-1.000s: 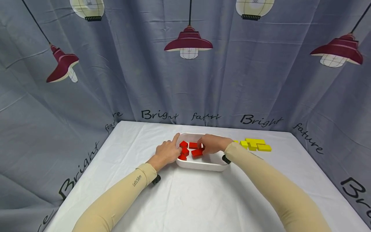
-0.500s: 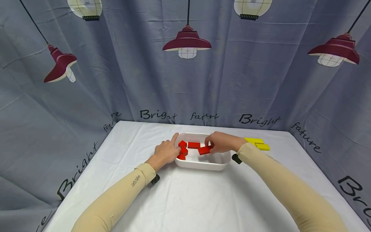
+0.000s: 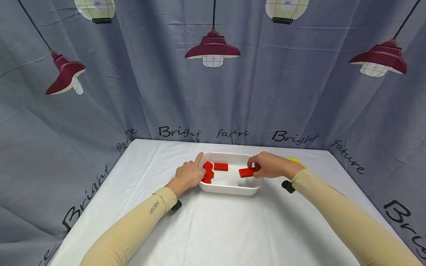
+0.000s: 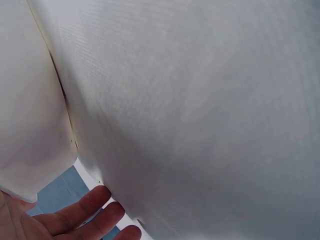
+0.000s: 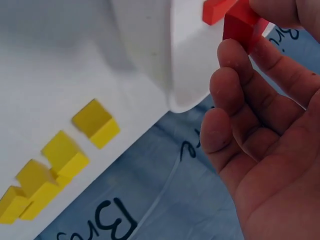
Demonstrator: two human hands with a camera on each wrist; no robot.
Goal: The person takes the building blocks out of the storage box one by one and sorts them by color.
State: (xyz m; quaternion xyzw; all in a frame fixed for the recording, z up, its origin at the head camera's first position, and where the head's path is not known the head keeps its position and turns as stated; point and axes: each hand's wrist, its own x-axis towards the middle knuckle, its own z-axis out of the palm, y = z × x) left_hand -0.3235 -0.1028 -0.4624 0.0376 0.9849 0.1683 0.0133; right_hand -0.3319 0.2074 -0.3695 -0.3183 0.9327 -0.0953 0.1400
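Observation:
My left hand [image 3: 187, 175] is at the left end of a white plastic tray [image 3: 229, 189], thumb over the rim and index finger along the outside wall. In the left wrist view, several fingers [image 4: 97, 200] of it stretch loosely below the tray. My right hand [image 3: 270, 165] pinches a red rectangular block [image 3: 246, 172] between thumb and fingers above the tray's right side. Inside the tray lie another red rectangular block [image 3: 221, 167] and several red blocks [image 3: 208, 173] bunched at the left, partly hidden by my left thumb.
Several yellow blocks [image 5: 96, 123] sit on the white-covered table [image 3: 226, 229] right of the tray, mostly hidden behind my right arm in the head view. A grey printed curtain [image 3: 213, 99] hangs behind the table.
My right hand has moved right across the tray, carrying the red rectangular block away from the other red blocks. The left hand has stayed at the tray's left end.

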